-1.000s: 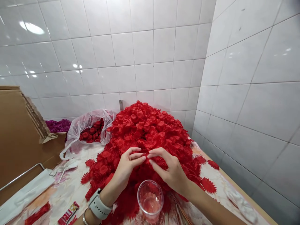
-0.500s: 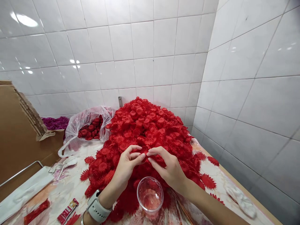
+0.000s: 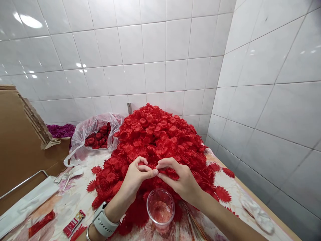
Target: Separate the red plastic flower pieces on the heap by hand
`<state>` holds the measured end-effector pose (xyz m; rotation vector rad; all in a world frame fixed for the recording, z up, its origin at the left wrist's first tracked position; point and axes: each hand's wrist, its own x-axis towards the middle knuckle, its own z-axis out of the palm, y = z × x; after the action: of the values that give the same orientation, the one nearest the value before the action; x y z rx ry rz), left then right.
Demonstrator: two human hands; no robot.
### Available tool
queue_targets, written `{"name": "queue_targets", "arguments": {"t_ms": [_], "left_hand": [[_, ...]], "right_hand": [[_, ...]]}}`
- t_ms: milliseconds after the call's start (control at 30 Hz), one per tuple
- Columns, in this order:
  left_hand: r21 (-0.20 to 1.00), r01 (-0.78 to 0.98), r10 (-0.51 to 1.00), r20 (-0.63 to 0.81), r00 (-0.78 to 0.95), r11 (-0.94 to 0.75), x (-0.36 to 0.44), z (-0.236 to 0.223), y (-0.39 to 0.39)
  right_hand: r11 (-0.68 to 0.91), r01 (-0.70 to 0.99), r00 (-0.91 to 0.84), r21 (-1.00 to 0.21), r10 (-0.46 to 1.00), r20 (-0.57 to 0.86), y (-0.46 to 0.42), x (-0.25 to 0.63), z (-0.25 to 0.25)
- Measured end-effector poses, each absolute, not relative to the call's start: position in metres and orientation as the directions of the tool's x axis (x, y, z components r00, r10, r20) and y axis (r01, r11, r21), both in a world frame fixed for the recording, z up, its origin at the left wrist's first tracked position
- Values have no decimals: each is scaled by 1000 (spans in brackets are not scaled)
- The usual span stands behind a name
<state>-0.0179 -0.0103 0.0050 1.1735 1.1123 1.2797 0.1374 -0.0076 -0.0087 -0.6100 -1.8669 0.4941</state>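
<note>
Above the front of a large heap of red artificial flower heads, my two hands meet at the fingertips. The thumb and fingers of my left hand are pinched together, with a watch on that wrist. My right hand pinches too, its fingertips touching the left thumb. Red shows between the fingers, but it blends into the heap, so what they hold cannot be made out. Just below the hands stands a clear plastic cup. Thin sticks lie right of the cup, partly under my right forearm.
A clear plastic bag of darker red flower heads lies at left, near purple flowers and a cardboard box. Red wrappers lie at front left. A white crumpled item sits by the right edge. Tiled walls close the back and right.
My left thumb has straightened and moved right, up to the right fingertips. The left index finger has curled back slightly. The cup and heap stay put; the view has shifted a little.
</note>
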Motion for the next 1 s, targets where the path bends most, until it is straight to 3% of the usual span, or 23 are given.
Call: {"name": "queue_targets", "arguments": {"t_ms": [267,600,800,867,1000], "left_hand": [[994,-102,994,49,94,-40,-19,12,-14],[995,-76,997,70,20,-69,-19,25,-25],[999,18,995,47,-90,-46,-51,17,-31],[999,34,993,46,-113,-43,-56,16,-31],[995,46,988,89,-128,-84,-50,19,-30]], "right_hand": [[666,163,-211,-728,745,633,-8,141,-3],[519,-69,-55,-852,851,523,-14,136,17],[543,-167,267,-823,828,492,18,171,30],[565,-110,264,-817,809,524,25,172,34],[646,30,59,-763,761,646,31,153,37]]}}
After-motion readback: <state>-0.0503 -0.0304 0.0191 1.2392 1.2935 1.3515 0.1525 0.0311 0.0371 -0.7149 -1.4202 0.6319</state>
